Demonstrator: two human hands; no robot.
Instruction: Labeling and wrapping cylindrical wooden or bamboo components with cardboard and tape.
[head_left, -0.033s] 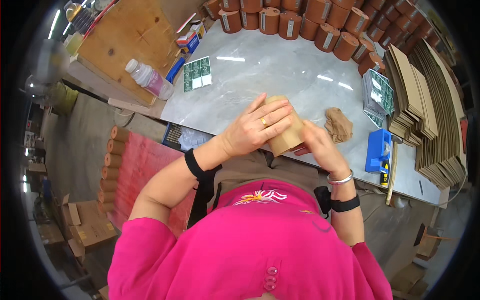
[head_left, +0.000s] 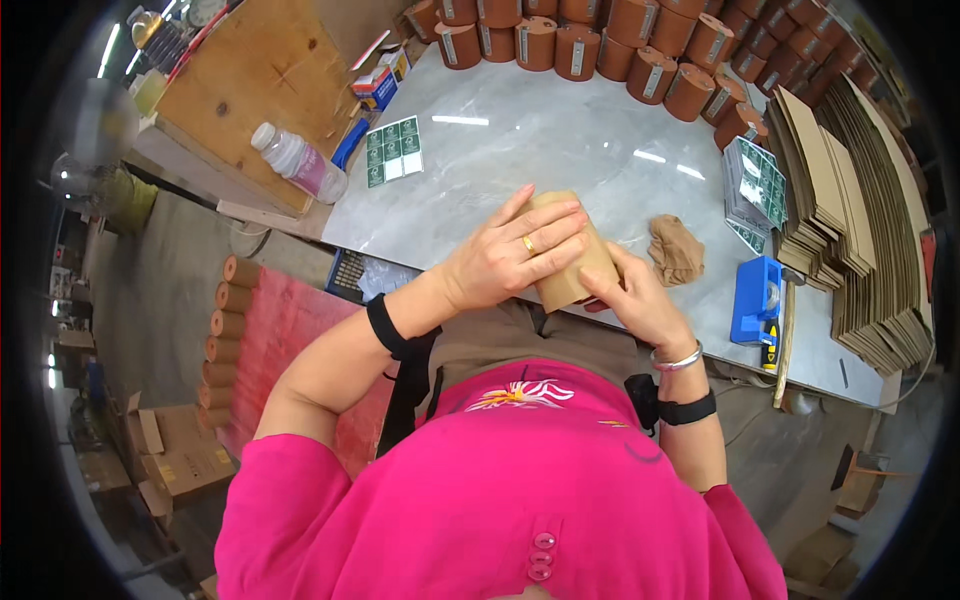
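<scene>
At the table's front edge I hold a brown paper-covered roll (head_left: 568,284), tilted, with a paper edge at its near end. My left hand (head_left: 525,245), with a gold ring, is closed over its upper left side, the fingers lying across it. My right hand (head_left: 640,300) grips the roll's right side near the lower end, thumb on the paper; its other fingers are mostly hidden beneath. Whatever is inside the paper is hidden. Just right of my right hand lies a crumpled brown cloth (head_left: 677,250).
Reddish-brown cylinders (head_left: 535,45) stand stacked along the back. Flat cardboard (head_left: 870,220) piles up at the right, beside a blue tape dispenser (head_left: 752,300) and a hammer (head_left: 786,345). Green label sheets (head_left: 395,152) and a plastic bottle (head_left: 300,162) lie left. Brown rolls (head_left: 228,323) line a red board (head_left: 300,350).
My right hand's fingers, blurred before, have settled on the roll, with the thumb now lying over its lower right side. My left hand keeps its place on the paper.
</scene>
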